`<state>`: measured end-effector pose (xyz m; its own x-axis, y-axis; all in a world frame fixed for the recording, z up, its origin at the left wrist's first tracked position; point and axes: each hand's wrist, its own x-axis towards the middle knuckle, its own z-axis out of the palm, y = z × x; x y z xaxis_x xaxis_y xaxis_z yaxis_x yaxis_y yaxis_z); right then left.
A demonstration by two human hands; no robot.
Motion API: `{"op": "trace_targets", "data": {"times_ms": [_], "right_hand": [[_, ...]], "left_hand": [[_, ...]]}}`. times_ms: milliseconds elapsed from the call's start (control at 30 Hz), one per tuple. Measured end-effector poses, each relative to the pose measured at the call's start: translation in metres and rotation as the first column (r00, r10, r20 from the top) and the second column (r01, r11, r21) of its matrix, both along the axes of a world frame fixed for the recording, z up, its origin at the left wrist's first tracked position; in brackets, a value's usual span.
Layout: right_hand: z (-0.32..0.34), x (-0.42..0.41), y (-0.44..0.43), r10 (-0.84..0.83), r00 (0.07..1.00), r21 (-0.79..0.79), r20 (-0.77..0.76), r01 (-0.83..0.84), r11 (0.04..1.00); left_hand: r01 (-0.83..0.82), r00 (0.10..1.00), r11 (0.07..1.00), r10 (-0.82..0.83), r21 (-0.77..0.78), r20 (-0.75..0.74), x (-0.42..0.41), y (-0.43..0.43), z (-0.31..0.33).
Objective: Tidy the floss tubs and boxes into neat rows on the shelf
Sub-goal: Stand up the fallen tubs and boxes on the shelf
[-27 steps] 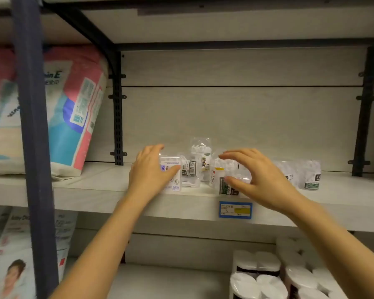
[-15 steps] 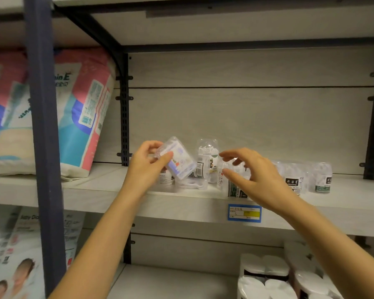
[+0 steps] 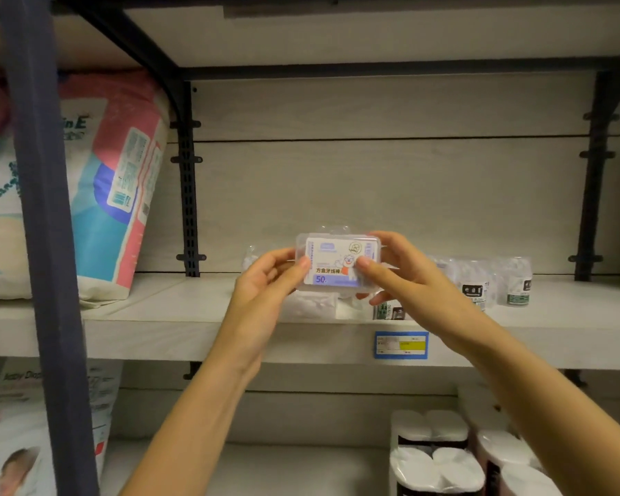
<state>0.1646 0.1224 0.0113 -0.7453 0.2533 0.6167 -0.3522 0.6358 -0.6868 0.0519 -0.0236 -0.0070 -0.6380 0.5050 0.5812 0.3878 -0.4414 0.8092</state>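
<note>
head cam | faces forward at shelf (image 3: 194,316) | close, level view

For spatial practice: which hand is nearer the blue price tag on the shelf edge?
Right. The right hand is straight above the blue price tag; the left hand is up-left of it.

floss box (image 3: 338,262) — held above shelf (image 3: 194,309) | left hand (image 3: 265,281) + right hand (image 3: 405,277) grip it

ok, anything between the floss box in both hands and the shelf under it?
Yes. Another clear pack lies flat on the shelf right below the floss box, with a small tub beside it, under the right hand.
</note>
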Motion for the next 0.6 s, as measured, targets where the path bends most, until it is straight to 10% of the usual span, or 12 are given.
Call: {"op": "trace_targets", "data": {"times_ms": [600], "right_hand": [[0.009,0.176,0.175,-0.444,0.895,0.136,-0.045,0.446,0.885]], "left_hand": [[-0.206,0.699,0.949,-0.028,-0.238,-0.715,0.114,0.196,0.042]]}}
